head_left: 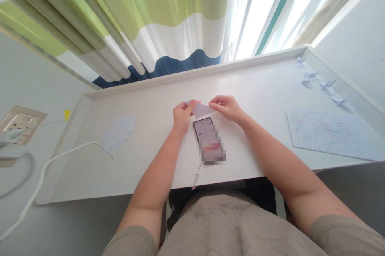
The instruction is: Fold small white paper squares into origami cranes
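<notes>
A small folded piece of pale paper (201, 109) is held between both hands just above the white desk (150, 160). My left hand (181, 115) pinches its left corner with curled fingers. My right hand (227, 107) pinches its right edge between thumb and fingertips. A phone (208, 140) lies flat on the desk right below the paper, between my wrists, with a white cable (197, 176) running off the desk's near edge.
A stack of pale paper squares (119, 132) lies at the left. A printed sheet (327, 132) rests at the right, with several folded paper cranes (326, 84) beyond it. White cables (45, 164) and a wall socket (18, 123) are at far left. Curtains (144, 19) hang behind.
</notes>
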The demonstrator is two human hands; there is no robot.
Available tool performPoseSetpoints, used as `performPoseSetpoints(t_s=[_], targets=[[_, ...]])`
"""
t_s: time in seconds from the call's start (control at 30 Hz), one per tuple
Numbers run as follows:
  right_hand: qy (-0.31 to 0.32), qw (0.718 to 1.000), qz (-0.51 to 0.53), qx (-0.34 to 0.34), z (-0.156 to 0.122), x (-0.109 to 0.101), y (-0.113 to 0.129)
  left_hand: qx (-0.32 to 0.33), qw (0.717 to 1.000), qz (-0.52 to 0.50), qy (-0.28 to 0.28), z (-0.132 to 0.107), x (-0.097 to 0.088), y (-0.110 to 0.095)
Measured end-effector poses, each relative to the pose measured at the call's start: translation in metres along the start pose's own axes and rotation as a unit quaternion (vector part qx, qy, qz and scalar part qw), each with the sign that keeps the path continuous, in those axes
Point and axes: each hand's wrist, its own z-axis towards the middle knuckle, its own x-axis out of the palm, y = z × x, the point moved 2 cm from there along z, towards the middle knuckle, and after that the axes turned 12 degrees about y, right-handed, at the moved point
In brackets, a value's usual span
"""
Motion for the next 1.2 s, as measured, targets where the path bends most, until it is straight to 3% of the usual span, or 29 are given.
performPoseSetpoints(t_s=[0.13,0.37,0.5,0.57,0.67,0.77,0.83,1.07,1.2], targets=[[0.03,0.999,-0.014,-0.001,-0.001,0.006,0.003,-0.001,1.0,0.015,0.02,-0.003,0.004,0.003],[-0.047,0.992,0.111,0.03,0.001,0.002,-0.002,-0.048,0.99,0.0,0.132,-0.005,0.007,-0.003],[-0.043,0.991,0.107,0.062,0.002,0.004,-0.008,-0.038,0.989,0.046,0.133,-0.007,0.009,-0.003],[-0.056,0.995,0.072,0.05,0.002,0.006,-0.01,-0.035,0.991,0.059,0.118,-0.006,0.008,-0.001],[-0.113,0.989,-0.076,-0.05,0.0,0.007,-0.006,-0.031,0.995,0.063,0.072,-0.005,0.004,0.0],[-0.078,0.959,-0.23,-0.148,-0.002,0.011,-0.001,-0.019,0.997,0.06,0.037,-0.003,0.0,0.0],[-0.047,0.95,-0.261,-0.163,-0.003,0.012,-0.001,-0.006,0.998,0.06,0.031,-0.003,-0.001,-0.001],[-0.017,0.979,-0.181,-0.094,-0.002,0.013,-0.005,0.052,0.993,0.072,0.08,-0.003,-0.002,-0.002],[-0.066,0.989,-0.128,-0.042,-0.001,0.012,-0.006,0.089,0.987,0.09,0.094,-0.002,-0.006,-0.005]])
